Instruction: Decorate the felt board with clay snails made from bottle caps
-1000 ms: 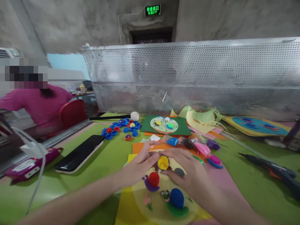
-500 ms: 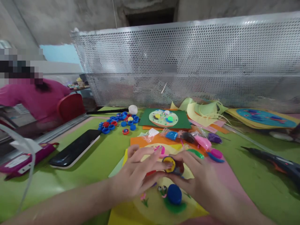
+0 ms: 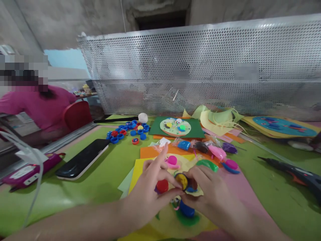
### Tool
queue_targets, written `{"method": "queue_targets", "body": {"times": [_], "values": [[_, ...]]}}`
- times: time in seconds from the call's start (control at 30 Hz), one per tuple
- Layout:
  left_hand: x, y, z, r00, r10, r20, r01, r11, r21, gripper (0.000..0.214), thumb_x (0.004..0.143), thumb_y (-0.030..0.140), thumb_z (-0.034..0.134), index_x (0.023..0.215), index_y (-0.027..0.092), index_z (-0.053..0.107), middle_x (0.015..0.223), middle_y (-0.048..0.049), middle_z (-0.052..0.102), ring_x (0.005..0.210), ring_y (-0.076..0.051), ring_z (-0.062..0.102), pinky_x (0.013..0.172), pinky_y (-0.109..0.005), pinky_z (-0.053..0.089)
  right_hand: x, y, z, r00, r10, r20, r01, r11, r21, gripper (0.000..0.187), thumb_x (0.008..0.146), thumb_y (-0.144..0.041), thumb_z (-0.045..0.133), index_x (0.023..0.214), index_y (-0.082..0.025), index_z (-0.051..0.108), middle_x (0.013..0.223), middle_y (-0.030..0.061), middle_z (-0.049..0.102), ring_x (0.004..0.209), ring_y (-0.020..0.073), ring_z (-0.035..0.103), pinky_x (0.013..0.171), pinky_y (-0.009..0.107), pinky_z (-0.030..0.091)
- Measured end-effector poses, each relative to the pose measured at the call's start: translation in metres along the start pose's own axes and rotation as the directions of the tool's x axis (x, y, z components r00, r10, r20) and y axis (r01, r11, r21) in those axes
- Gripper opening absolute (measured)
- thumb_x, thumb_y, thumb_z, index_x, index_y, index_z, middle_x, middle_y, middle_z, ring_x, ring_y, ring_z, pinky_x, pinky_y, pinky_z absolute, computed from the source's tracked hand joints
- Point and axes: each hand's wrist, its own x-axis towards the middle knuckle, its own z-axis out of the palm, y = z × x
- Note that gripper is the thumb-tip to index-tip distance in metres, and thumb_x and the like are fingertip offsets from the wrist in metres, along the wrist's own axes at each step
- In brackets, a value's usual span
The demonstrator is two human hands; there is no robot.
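Between my two hands is a dark-rimmed bottle cap (image 3: 181,181) with yellow clay inside, its filled side turned to the left. My right hand (image 3: 209,187) grips it from the right with thumb and fingers. The thumb and a bent finger of my left hand (image 3: 150,187) pinch at its near side, while the index finger points up. Underneath lies a pale yellow paper disc (image 3: 165,221) bearing a red cap (image 3: 162,185), a pink cap (image 3: 172,160) and a blue cap (image 3: 187,209) over green clay. Small googly eyes sit beside the blue cap.
Blue and red caps (image 3: 125,129) lie in a pile at the back left, near a black phone (image 3: 84,159). Clay packets (image 3: 217,152) line the back of the sheets. A glue gun (image 3: 293,172) rests right; a perforated metal panel (image 3: 200,67) stands behind.
My left index finger has lifted off the clay-filled cap and now points up. The hands have shifted slightly lower, and the red cap shows more fully.
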Motion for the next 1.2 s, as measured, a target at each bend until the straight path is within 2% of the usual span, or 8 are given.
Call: {"method": "queue_targets", "body": {"times": [0.23, 0.37, 0.47, 0.57, 0.67, 0.77, 0.93, 1.2], "values": [[0.004, 0.006, 0.0, 0.942, -0.329, 0.07, 0.334, 0.893, -0.301, 0.085, 0.073, 0.022, 0.069, 0.142, 0.028, 0.02, 0.072, 0.0034, 0.066, 0.087, -0.022, 0.058, 0.086, -0.037, 0.039, -0.002, -0.004, 0.001, 0.997, 0.044, 0.068, -0.047, 0.998, 0.04, 0.015, 0.074, -0.019, 0.059, 0.07, -0.021, 0.045, 0.063, -0.0003, 0.055, 0.057, 0.0143, 0.052, 0.047, 0.023, 0.041], [0.01, 0.005, -0.006, 0.86, -0.47, 0.2, 0.492, 0.658, -0.571, 0.083, 0.066, 0.023, 0.074, 0.138, 0.023, 0.031, 0.067, 0.0038, 0.063, 0.069, -0.016, 0.058, 0.064, -0.027, 0.044, 0.0, -0.006, -0.001, 0.998, 0.052, 0.034, -0.053, 0.998, 0.029, 0.014, 0.077, -0.026, 0.06, 0.072, -0.021, 0.048, 0.064, 0.0012, 0.057, 0.057, 0.0149, 0.054, 0.047, 0.024, 0.042], [0.014, 0.002, -0.011, 0.82, -0.526, 0.227, 0.515, 0.504, -0.693, 0.084, 0.066, 0.03, 0.075, 0.137, 0.021, 0.032, 0.064, 0.0057, 0.06, 0.06, -0.011, 0.054, 0.06, -0.023, 0.041, 0.001, -0.004, -0.002, 0.994, 0.097, 0.057, -0.098, 0.995, 0.011, 0.012, 0.076, -0.026, 0.06, 0.073, -0.02, 0.05, 0.066, 0.0019, 0.059, 0.057, 0.0154, 0.055, 0.045, 0.024, 0.041], [0.014, 0.001, -0.013, 0.869, -0.47, 0.151, 0.448, 0.62, -0.644, 0.082, 0.07, 0.033, 0.072, 0.139, 0.022, 0.029, 0.066, 0.0044, 0.062, 0.072, -0.014, 0.057, 0.071, -0.027, 0.041, 0.001, -0.003, -0.001, 0.984, 0.15, 0.096, -0.154, 0.987, 0.041, 0.015, 0.073, -0.027, 0.064, 0.072, -0.021, 0.05, 0.067, 0.0012, 0.06, 0.059, 0.0157, 0.056, 0.046, 0.024, 0.042], [0.01, 0.0, -0.013, 0.956, -0.275, 0.102, 0.289, 0.827, -0.482, 0.082, 0.074, 0.03, 0.07, 0.142, 0.023, 0.024, 0.077, 0.0014, 0.067, 0.094, -0.02, 0.054, 0.092, -0.034, 0.033, -0.001, -0.006, 0.001, 0.993, 0.111, 0.047, -0.113, 0.992, 0.049, 0.018, 0.072, -0.026, 0.068, 0.073, -0.021, 0.051, 0.067, -0.0003, 0.06, 0.059, 0.0151, 0.057, 0.047, 0.023, 0.042], [0.003, -0.001, -0.009, 0.989, -0.125, 0.08, 0.143, 0.942, -0.304, 0.088, 0.074, 0.028, 0.072, 0.143, 0.029, 0.017, 0.082, 0.0023, 0.068, 0.1, -0.022, 0.051, 0.098, -0.04, 0.026, -0.002, -0.008, 0.0, 0.997, 0.073, 0.038, -0.074, 0.996, 0.041, 0.022, 0.069, -0.028, 0.072, 0.073, -0.02, 0.051, 0.066, -0.0005, 0.06, 0.059, 0.0154, 0.057, 0.046, 0.023, 0.042], [-0.003, -0.005, -0.006, 0.998, -0.007, 0.062, 0.013, 0.996, -0.09, 0.092, 0.079, 0.026, 0.068, 0.143, 0.037, 0.002, 0.078, 0.005, 0.069, 0.094, -0.023, 0.053, 0.092, -0.042, 0.028, -0.001, -0.007, -0.002, 0.99, 0.104, 0.097, -0.109, 0.993, 0.044, 0.024, 0.069, -0.027, 0.072, 0.07, -0.02, 0.049, 0.065, -0.001, 0.06, 0.056, 0.0137, 0.057, 0.046, 0.022, 0.043], [-0.005, -0.006, -0.002, 0.998, -0.049, 0.049, 0.051, 0.998, -0.047, 0.093, 0.082, 0.027, 0.064, 0.145, 0.028, -0.004, 0.074, 0.0019, 0.07, 0.094, -0.024, 0.054, 0.089, -0.043, 0.033, -0.004, -0.007, -0.002, 0.99, 0.086, 0.114, -0.089, 0.996, 0.018, 0.025, 0.071, -0.032, 0.072, 0.071, -0.02, 0.049, 0.064, -0.0008, 0.06, 0.055, 0.0142, 0.057, 0.044, 0.023, 0.042]]}}
